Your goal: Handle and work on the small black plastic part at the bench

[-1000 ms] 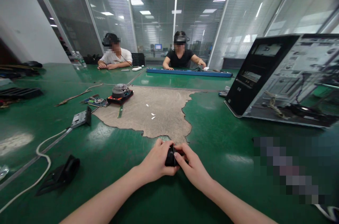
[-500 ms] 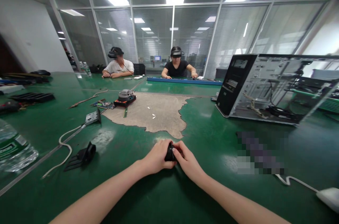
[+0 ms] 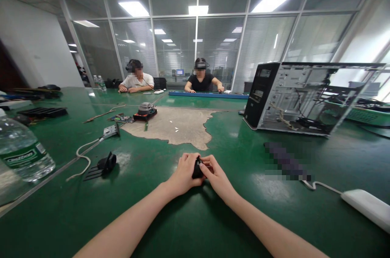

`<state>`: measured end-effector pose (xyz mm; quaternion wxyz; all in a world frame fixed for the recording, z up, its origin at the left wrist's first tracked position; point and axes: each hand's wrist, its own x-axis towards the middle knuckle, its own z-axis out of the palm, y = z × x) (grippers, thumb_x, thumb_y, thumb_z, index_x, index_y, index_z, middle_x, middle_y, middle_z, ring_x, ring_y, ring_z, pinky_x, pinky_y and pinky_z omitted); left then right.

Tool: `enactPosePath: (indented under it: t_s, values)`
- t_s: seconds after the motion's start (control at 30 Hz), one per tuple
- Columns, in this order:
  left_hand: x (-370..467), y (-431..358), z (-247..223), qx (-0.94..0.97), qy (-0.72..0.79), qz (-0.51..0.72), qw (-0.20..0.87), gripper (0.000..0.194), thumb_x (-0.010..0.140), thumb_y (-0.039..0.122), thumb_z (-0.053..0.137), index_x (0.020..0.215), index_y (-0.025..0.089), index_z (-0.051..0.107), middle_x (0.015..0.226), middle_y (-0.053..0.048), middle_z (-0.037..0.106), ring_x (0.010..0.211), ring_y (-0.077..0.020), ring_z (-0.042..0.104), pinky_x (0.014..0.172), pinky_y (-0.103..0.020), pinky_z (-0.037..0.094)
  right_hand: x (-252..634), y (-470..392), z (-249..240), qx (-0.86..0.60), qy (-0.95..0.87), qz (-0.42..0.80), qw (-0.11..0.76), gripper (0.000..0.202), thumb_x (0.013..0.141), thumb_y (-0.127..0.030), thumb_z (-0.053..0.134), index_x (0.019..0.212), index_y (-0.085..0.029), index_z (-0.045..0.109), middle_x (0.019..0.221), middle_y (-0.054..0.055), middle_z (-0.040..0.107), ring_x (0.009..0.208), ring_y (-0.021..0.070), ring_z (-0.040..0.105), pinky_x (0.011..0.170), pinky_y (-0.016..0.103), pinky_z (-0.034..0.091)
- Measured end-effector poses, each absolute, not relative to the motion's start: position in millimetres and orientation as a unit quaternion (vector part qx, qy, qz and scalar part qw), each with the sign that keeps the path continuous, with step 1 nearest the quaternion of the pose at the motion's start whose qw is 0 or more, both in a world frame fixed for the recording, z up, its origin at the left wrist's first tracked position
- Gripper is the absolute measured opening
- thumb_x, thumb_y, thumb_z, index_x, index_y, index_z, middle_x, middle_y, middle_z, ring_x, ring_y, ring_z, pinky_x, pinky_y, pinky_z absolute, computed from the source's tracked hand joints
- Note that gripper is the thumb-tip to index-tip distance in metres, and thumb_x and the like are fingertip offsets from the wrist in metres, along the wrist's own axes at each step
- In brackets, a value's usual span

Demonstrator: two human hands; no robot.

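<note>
A small black object (image 3: 197, 170) is held between my two hands over the green table, near the middle of the view. My left hand (image 3: 184, 173) wraps round its left side, fingers over the top and thumb below. From the right, my right hand (image 3: 213, 172) pinches the object with thumb and fingers. Much of the object is covered by my fingers, so its exact kind cannot be made out. To the left of my hands lies a black plastic part (image 3: 105, 164) with thin prongs.
An open computer case (image 3: 265, 97) stands at the right, with a white power adapter (image 3: 365, 205) nearer. At the left are a water bottle (image 3: 26, 152), a metal bracket (image 3: 111, 130) and a black-and-red device (image 3: 145, 112). Two people sit across the green table (image 3: 146, 221).
The camera view has tilted up and shifted, bringing more of the bottle and the white adapter into view. Both hands keep hold of the black object, with little change in their grip.
</note>
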<state>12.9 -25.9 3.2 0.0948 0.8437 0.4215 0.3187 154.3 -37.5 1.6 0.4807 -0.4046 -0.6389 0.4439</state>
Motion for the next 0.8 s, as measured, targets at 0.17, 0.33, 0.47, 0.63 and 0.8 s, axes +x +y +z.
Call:
enactPosePath:
  t_s: [0.17, 0.33, 0.47, 0.63, 0.8]
  values:
    - [11, -21, 3, 0.846, 0.395, 0.332, 0.130, 0.054, 0.061, 0.021, 0.062, 0.109, 0.018, 0.036, 0.103, -0.006, 0.049, 0.094, -0.0204, 0.047, 0.087, -0.038, 0.034, 155, -33, 2, -0.420, -0.638, 0.450, 0.462, 0.026, 0.079, -0.039, 0.046, 0.095, -0.019, 0.047, 0.086, 0.003, 0.056, 0.078, 0.0142, 0.056, 0.071, 0.030, 0.046]
    - [9, -21, 3, 0.844, 0.403, 0.322, 0.147, 0.054, 0.061, 0.022, 0.062, 0.108, 0.019, 0.037, 0.102, -0.006, 0.050, 0.090, -0.0213, 0.050, 0.080, -0.036, 0.038, 156, -34, 3, -0.397, -0.656, 0.456, 0.452, 0.019, 0.079, -0.035, 0.048, 0.090, -0.019, 0.048, 0.088, 0.002, 0.056, 0.082, 0.0141, 0.055, 0.075, 0.029, 0.045]
    - [7, -23, 5, 0.844, 0.408, 0.317, 0.141, 0.054, 0.060, 0.023, 0.063, 0.108, 0.019, 0.037, 0.103, -0.006, 0.050, 0.091, -0.0225, 0.050, 0.079, -0.037, 0.038, 157, -36, 3, -0.369, -0.657, 0.462, 0.468, 0.016, 0.078, -0.033, 0.049, 0.087, -0.020, 0.047, 0.088, 0.000, 0.055, 0.085, 0.0125, 0.054, 0.078, 0.027, 0.043]
    - [3, -22, 6, 0.855, 0.396, 0.311, 0.122, 0.053, 0.062, 0.024, 0.062, 0.108, 0.020, 0.037, 0.102, -0.006, 0.049, 0.092, -0.0230, 0.050, 0.081, -0.038, 0.038, 154, -31, -3, -0.388, -0.649, 0.457, 0.468, 0.019, 0.079, -0.035, 0.047, 0.091, -0.020, 0.046, 0.087, 0.001, 0.055, 0.081, 0.0121, 0.055, 0.073, 0.027, 0.045]
    - [-1, -20, 7, 0.866, 0.383, 0.304, 0.102, 0.053, 0.062, 0.024, 0.062, 0.108, 0.020, 0.036, 0.103, -0.006, 0.048, 0.094, -0.0228, 0.048, 0.082, -0.038, 0.037, 156, -28, -5, -0.386, -0.662, 0.466, 0.443, 0.024, 0.078, -0.034, 0.048, 0.097, -0.019, 0.046, 0.091, 0.003, 0.055, 0.083, 0.0133, 0.055, 0.074, 0.029, 0.045]
